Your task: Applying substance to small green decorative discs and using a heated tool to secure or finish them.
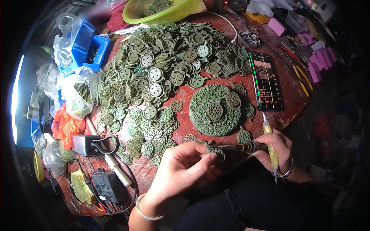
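Observation:
My left hand point(186, 164), a pale bangle at its wrist, pinches a small round green openwork piece point(216, 154) between thumb and fingertips. My right hand point(278, 149) grips a dark-handled pen-like tool point(249, 146) whose thin metal tip reaches the piece; whether it touches is hard to tell. The same hand also keeps a yellow-handled pick point(273, 152) upright between its fingers. Beyond both hands lies a rough green round pad point(204, 123) with a round openwork disc point(214, 112) on it. A similar disc point(232, 99) rests at the pad's right edge.
A big heap of round green pieces point(154, 65) covers the red table point(181, 127). Right stands a phone point(266, 81) with its screen lit, near pliers point(301, 81). Left are a power box with cables point(107, 185), plastic bags point(79, 94) and blue bins point(90, 46). A yellow-green basin point(163, 17) stands behind.

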Motion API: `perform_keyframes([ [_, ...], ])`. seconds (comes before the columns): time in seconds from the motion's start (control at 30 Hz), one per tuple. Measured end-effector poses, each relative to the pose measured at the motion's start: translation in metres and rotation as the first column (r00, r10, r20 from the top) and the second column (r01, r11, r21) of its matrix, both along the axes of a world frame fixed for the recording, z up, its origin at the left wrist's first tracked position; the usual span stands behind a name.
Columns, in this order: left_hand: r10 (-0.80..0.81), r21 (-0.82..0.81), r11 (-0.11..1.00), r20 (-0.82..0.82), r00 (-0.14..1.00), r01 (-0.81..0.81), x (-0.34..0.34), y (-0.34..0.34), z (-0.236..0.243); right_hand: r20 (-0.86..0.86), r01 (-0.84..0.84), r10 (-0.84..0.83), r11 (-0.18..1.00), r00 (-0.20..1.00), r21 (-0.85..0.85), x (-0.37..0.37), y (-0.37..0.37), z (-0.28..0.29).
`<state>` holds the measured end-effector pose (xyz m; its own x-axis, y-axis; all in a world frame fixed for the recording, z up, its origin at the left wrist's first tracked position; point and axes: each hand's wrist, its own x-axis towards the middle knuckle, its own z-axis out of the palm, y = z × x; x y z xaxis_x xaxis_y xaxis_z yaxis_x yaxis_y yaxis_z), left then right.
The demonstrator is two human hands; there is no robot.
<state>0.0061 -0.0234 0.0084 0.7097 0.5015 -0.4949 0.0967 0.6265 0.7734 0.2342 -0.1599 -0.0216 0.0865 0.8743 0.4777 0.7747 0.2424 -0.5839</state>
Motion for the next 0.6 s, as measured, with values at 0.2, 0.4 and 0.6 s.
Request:
perform_keyframes([
  [0.2, 0.002, -0.004, 1.0, 0.003, 1.0, -0.002, -0.001, 0.0, -0.001, -0.005, -0.004, 0.004, 1.0, 1.0, 0.005, -0.001, 0.001, 0.0],
  [0.4, 0.014, -0.013, 1.0, 0.018, 1.0, -0.013, 0.0, 0.0, 0.0, -0.016, 0.017, -0.017, 1.0, 1.0, 0.013, 0.0, 0.0, 0.002],
  [0.6, -0.041, 0.021, 0.999, 0.005, 0.999, 0.041, -0.002, 0.001, -0.002, 0.171, 0.136, -0.134, 0.991, 0.976, -0.002, 0.015, -0.006, 0.045],
])
